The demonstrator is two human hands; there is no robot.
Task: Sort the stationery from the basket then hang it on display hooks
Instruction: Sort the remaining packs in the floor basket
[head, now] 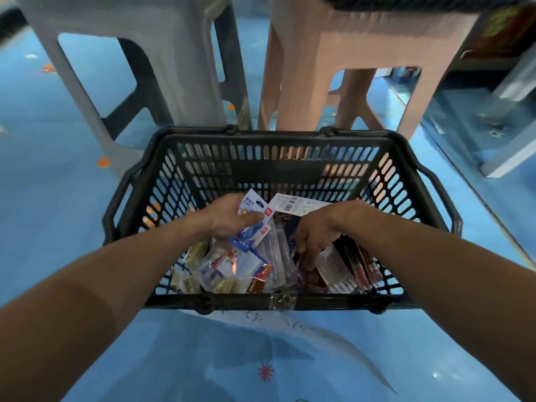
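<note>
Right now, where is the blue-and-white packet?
In the head view, the blue-and-white packet is inside the black basket, left of centre, pinched by the left hand, beside a white barcoded card.

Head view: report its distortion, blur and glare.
Head view: wide-angle bending bows the basket rim and stretches the forearms; the stools at the top look smeared and blocky; only the packet in the left hand reads fairly sharp; small glare spots sit on the glossy floor.
</note>
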